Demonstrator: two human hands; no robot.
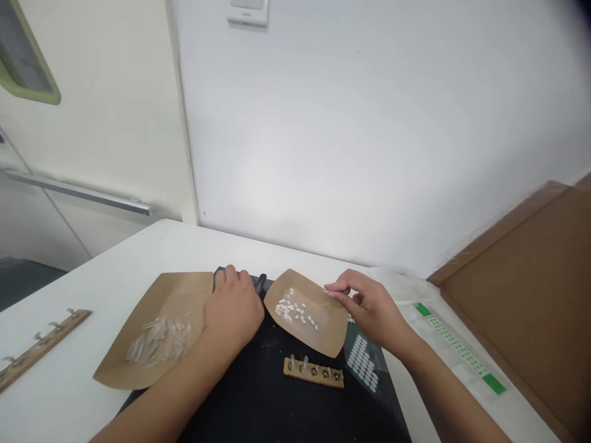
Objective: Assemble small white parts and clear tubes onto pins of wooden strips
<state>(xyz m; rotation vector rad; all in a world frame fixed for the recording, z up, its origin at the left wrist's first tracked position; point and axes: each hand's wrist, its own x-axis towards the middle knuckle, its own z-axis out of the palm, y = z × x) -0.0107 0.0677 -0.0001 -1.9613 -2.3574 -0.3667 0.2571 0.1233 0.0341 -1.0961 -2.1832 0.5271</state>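
Observation:
My right hand [364,304] pinches thumb and forefinger together at the back right rim of a brown paper tray [335,335], which holds many small white oval pieces [295,309]. My left hand [234,304] lies back-up with curled fingers at the far edge of a black mat [258,394], between the two trays; what its fingers hold, if anything, is hidden. Beside it stands a larger brown paper tray [180,286] with clear plastic tubes [159,341]. Nearer on the mat is a short wooden strip [318,379] with a row of metal fittings, some bearing clear tubes.
Another wooden strip with metal fittings [44,347] lies at the left. A dark pen-like object [261,283] is beside my left hand. White ovals on a sheet [363,363] and a green-and-white strip [462,347] lie right. A cardboard box [521,295] stands against the wall.

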